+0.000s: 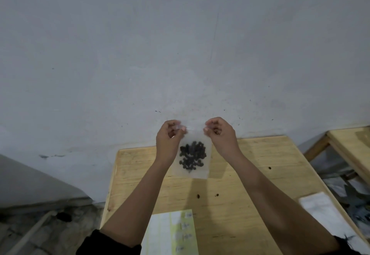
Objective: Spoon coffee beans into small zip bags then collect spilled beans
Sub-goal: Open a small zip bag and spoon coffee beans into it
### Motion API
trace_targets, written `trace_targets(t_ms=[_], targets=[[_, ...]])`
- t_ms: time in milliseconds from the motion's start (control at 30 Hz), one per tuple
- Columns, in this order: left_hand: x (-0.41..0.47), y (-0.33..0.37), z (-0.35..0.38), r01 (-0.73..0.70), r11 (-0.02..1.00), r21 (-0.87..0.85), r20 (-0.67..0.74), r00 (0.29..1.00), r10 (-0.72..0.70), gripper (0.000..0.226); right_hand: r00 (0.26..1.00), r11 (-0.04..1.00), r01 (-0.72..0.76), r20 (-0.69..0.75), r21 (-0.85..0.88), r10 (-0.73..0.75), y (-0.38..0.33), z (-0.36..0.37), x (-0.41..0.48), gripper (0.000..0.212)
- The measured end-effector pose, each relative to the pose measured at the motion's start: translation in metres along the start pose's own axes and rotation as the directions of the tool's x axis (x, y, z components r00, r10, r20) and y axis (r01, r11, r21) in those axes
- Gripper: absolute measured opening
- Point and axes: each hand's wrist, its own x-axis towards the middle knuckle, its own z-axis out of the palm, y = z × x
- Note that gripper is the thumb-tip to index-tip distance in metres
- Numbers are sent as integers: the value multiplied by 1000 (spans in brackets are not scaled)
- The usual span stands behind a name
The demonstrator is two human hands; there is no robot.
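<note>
A small clear zip bag (197, 169) hangs upright in the air above the wooden table (260, 154), with a dark clump of coffee beans (192, 155) in its lower half. My left hand (169, 136) pinches the bag's top left corner. My right hand (220, 134) pinches the top right corner. The bag's top strip is stretched between my two hands. Three loose beans lie on the table: one (198, 196) and another (216, 195) below the bag, and a third (269, 168) to the right.
A green and white printed sheet (172, 232) lies at the table's near edge. A white stack of bags (322, 212) sits at the right edge. A grey wall stands behind the table. A second wooden table (350, 140) is at the right, with clutter beneath it.
</note>
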Motion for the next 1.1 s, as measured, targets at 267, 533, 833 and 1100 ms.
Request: trace_targets(t_ms=[267, 533, 833, 1100], targets=[[-2, 7, 6, 5, 994, 113, -51, 999, 1, 17, 996, 997, -80, 45, -9, 80, -2, 0, -3, 17], [-7, 4, 5, 23, 997, 77, 128, 991, -33, 23, 997, 995, -74, -6, -70, 74, -1, -1, -6, 17], [-14, -10, 19, 20, 995, 98, 234, 971, -43, 18, 997, 988, -77, 9, -132, 79, 10, -13, -11, 15], [-20, -5, 47, 63, 997, -34, 268, 962, -52, 12, 989, 988, -143, 53, 57, 140, 24, -61, -11, 15]])
